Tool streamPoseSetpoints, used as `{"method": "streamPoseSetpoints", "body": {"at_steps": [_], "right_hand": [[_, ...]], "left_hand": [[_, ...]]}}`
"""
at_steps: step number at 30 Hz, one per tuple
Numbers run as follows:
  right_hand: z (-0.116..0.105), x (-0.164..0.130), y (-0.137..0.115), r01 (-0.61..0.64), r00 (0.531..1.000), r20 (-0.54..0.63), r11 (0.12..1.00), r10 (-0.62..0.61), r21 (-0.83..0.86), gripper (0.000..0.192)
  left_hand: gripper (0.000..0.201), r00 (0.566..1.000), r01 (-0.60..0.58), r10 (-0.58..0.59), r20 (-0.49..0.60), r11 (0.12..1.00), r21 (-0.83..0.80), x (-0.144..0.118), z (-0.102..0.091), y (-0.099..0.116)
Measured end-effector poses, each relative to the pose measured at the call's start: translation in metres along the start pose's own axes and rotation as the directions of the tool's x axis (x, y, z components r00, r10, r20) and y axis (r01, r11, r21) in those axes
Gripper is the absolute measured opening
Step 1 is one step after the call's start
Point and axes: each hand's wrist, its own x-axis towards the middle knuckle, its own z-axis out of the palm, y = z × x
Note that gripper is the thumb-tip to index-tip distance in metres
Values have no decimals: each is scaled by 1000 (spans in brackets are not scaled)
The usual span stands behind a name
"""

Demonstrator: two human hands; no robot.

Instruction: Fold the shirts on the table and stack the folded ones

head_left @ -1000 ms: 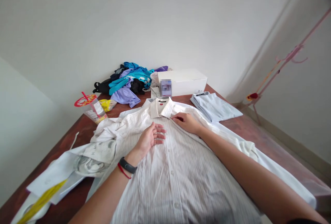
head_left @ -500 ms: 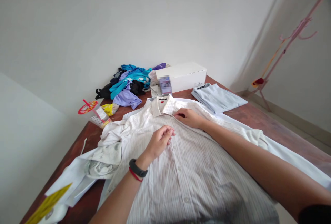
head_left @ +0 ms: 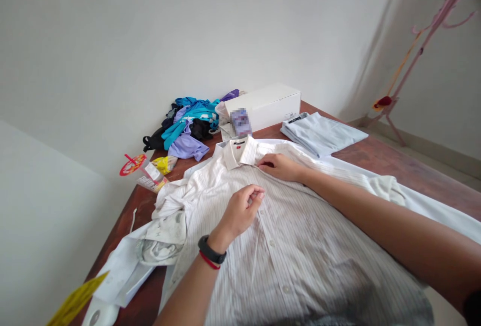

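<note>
A cream, thinly striped button-up shirt (head_left: 300, 246) lies front side up, its collar (head_left: 240, 153) at the far end. My right hand (head_left: 280, 166) is at the upper front, just right of the collar, with bent fingers pinching the cloth. A small crease of fabric runs from those fingertips. Nearer to me, my left hand (head_left: 244, 208) is over the button placket, fingers curled in toward the thumb. No cloth shows between its fingers. A black band (head_left: 211, 251) and a red cord circle my left wrist. The lower shirt front is partly in shadow.
On the brown table (head_left: 124, 225) are a heap of clothes (head_left: 191, 125), a white box (head_left: 268, 108), a folded light-blue shirt (head_left: 323, 133) and a plastic cup with straw (head_left: 150, 173). Rolled patterned cloth (head_left: 163, 238) is at left. A pink stand (head_left: 424, 45) is at right.
The view has shifted slightly, so most of the table's things sit further right. My left hand stays over the placket, fingers curled. My right hand remains beside the collar.
</note>
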Motion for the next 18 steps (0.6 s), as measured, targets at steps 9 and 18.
{"method": "streamPoseSetpoints", "body": {"at_steps": [9,18], "right_hand": [[-2,0,-3,23,1000,12,1000,-23,7,26],[0,1,5,24,1000,2,999,-24,34,25]], "left_hand": [[29,999,30,-29,35,999,-29,6,-3,-8],[33,994,107,-100,53,981,-163,11,-5,-15]]}}
